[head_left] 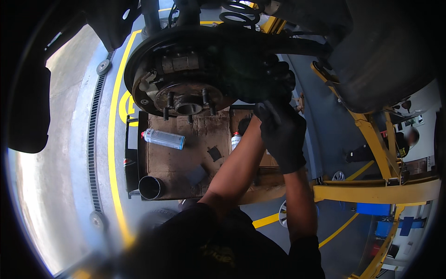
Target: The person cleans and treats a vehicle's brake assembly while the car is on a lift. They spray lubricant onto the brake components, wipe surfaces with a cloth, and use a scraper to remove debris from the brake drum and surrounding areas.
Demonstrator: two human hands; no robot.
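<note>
Brake assembly (183, 83) partly hides cardboard (162, 165) bearing a spray can (163, 139).

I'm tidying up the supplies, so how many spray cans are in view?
2: one can lies on its side on the cardboard; the other can is to its right, partly hidden by the left forearm. More may be hidden.

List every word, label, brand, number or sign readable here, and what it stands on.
Lettering is located, not copied.
Lying spray can: printed label, its fine print too small to read.
Red-capped spray can: label, partly hidden, print small.
Yellow circular floor marking: a character inside, partly hidden.
Wearer's black shirt: yellow lettering, blurred.
Co-worker's black shirt: yellow lettering, too small.
</note>
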